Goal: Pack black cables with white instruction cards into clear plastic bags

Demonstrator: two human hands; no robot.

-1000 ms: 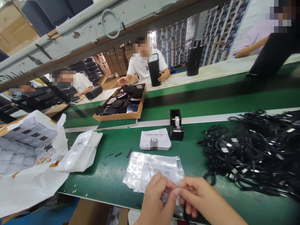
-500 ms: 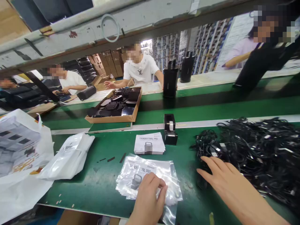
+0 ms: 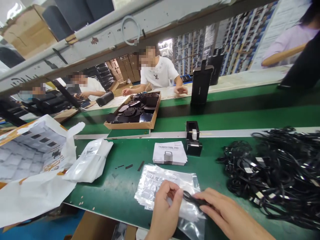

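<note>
My right hand (image 3: 225, 211) pinches a coiled black cable (image 3: 191, 198) between thumb and fingers, just above the stack of clear plastic bags. My left hand (image 3: 165, 208) is closed, thumb against curled fingers, at the top clear plastic bag (image 3: 192, 180); its fingers partly hide the grip. Printed leaflets show through the bags. Just beyond them lies a stack of leaflets (image 3: 170, 153) marked THUNDERTRAIL PRO. A large tangled heap of black cables (image 3: 275, 176) covers the bench to the right of my right hand.
Behind the leaflets stands a black tape dispenser (image 3: 193, 148). White plastic bags (image 3: 91, 160) and a large open sack (image 3: 32, 146) lie left. A cardboard tray (image 3: 130, 126) of black parts and upright black speakers (image 3: 200, 85) stand on the green belt, with co-workers across it.
My right hand has come left from the cable heap, bringing a black cable over the bags. My left hand stays at the bag. Across the belt, a co-worker's hand has left the black speaker.
</note>
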